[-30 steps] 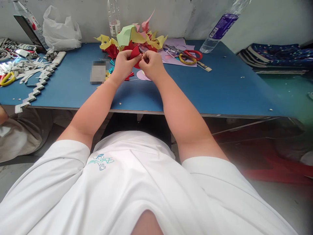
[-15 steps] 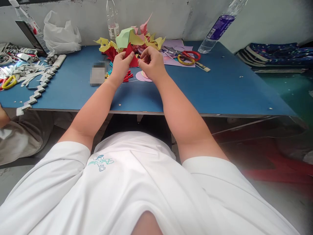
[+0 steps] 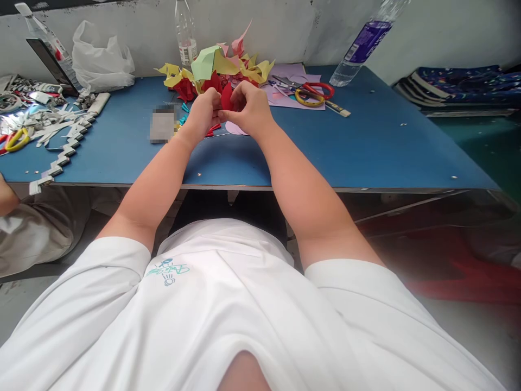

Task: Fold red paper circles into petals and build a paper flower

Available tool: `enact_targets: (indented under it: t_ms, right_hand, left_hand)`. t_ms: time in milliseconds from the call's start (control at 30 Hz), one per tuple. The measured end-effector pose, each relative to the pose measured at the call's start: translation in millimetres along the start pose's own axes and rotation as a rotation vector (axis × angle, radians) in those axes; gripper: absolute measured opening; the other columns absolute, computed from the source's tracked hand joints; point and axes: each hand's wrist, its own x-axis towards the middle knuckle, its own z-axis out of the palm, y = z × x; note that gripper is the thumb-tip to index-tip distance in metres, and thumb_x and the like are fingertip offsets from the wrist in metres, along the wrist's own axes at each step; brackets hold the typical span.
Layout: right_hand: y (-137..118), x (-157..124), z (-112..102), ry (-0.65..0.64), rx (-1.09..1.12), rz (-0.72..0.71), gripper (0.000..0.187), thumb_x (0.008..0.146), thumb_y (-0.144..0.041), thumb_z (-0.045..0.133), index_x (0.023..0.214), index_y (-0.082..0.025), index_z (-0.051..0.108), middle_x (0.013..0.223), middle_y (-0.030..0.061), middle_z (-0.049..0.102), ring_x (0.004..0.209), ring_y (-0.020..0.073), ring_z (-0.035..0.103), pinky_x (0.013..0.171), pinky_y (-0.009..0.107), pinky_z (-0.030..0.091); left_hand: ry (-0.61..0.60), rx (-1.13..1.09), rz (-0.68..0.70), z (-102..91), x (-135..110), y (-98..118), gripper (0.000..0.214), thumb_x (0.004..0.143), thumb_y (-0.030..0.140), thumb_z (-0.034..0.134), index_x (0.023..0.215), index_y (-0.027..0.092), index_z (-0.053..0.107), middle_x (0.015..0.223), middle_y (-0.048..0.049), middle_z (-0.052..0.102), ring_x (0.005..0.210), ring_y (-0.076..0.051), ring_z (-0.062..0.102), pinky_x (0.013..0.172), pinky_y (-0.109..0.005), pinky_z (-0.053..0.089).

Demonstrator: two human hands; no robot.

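Observation:
My left hand (image 3: pixel 202 111) and my right hand (image 3: pixel 249 107) meet over the blue table (image 3: pixel 366 146), both pinched on a small piece of red paper (image 3: pixel 226 98) held between them. Under my right hand lies a pink paper disc (image 3: pixel 233 127). Short red and teal paper bits (image 3: pixel 212 129) lie beneath my left hand. Just beyond my hands is a heap of yellow, green, red and pink paper scraps (image 3: pixel 220 65).
Red and yellow scissors (image 3: pixel 312 93) lie on lilac paper at the back right. Two plastic bottles (image 3: pixel 185 32) (image 3: pixel 360 46) stand by the wall. A white bag (image 3: pixel 101 57), white paper strips (image 3: pixel 57 130) and another person's arm (image 3: pixel 7 198) are at the left. Folded dark fabric (image 3: pixel 464 89) lies right.
My hands parted briefly with the red paper in the left hand, then came together again on it, a little lower and closer to me.

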Motion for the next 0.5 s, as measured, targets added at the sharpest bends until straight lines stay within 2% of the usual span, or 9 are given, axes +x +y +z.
enact_targets:
  t_ms: [67, 167, 233, 300, 400, 500]
  right_hand:
    - [3.8, 1.8, 0.7, 0.017, 0.036, -0.004, 0.06, 0.073, -0.062, 0.106, 0.081, -0.039, 0.051, 0.09, 0.0016, 0.074, 0.093, 0.0359, 0.066, 0.091, 0.056, 0.055]
    - [5.4, 4.9, 0.9, 0.002, 0.064, 0.031, 0.072, 0.063, -0.082, 0.108, 0.079, -0.041, 0.051, 0.08, -0.0006, 0.07, 0.094, 0.0341, 0.062, 0.092, 0.055, 0.051]
    - [6.2, 7.1, 0.6, -0.015, 0.066, 0.058, 0.079, 0.056, -0.09, 0.109, 0.079, -0.041, 0.051, 0.072, -0.0018, 0.065, 0.097, 0.0345, 0.06, 0.094, 0.055, 0.05]
    - [8.4, 9.2, 0.8, -0.018, 0.069, 0.069, 0.082, 0.054, -0.095, 0.108, 0.08, -0.042, 0.051, 0.071, -0.0021, 0.064, 0.099, 0.035, 0.061, 0.096, 0.056, 0.051]
    - [13.7, 11.6, 2.0, -0.002, 0.082, 0.041, 0.077, 0.063, -0.095, 0.106, 0.085, -0.041, 0.055, 0.084, 0.0011, 0.073, 0.098, 0.036, 0.067, 0.097, 0.058, 0.057]
    - [19.0, 13.6, 3.6, 0.011, 0.066, 0.004, 0.073, 0.075, -0.093, 0.106, 0.086, -0.04, 0.056, 0.094, 0.0053, 0.078, 0.097, 0.0399, 0.074, 0.096, 0.062, 0.063]
  left_hand:
    - [-0.006, -0.033, -0.082, 1.4, -3.4, 4.1, 0.064, 0.119, 0.062, 0.079, 0.073, 0.027, 0.052, 0.076, -0.0002, 0.042, 0.074, -0.018, 0.048, 0.088, -0.044, 0.048]
    - [0.028, -0.027, -0.135, 4.4, -9.0, 7.9, 0.061, 0.112, 0.058, 0.091, 0.072, 0.028, 0.055, 0.069, -0.0009, 0.05, 0.077, -0.021, 0.054, 0.085, -0.044, 0.048]
    - [0.033, -0.025, -0.13, 6.6, -12.0, 9.3, 0.055, 0.114, 0.047, 0.087, 0.073, 0.028, 0.056, 0.068, -0.0016, 0.054, 0.077, -0.021, 0.056, 0.082, -0.042, 0.049]
    - [0.033, -0.031, -0.106, 8.5, -14.0, 11.2, 0.051, 0.12, 0.035, 0.075, 0.074, 0.028, 0.054, 0.071, -0.0029, 0.059, 0.076, -0.02, 0.059, 0.078, -0.04, 0.049]
    - [0.054, -0.011, -0.099, 10.5, -16.9, 16.4, 0.053, 0.124, 0.027, 0.063, 0.073, 0.026, 0.052, 0.075, -0.0047, 0.061, 0.073, -0.019, 0.062, 0.074, -0.036, 0.046]
    - [0.053, 0.038, -0.111, 11.1, -22.0, 24.4, 0.05, 0.123, 0.025, 0.068, 0.074, 0.025, 0.056, 0.078, -0.0036, 0.061, 0.073, -0.019, 0.066, 0.073, -0.035, 0.048]
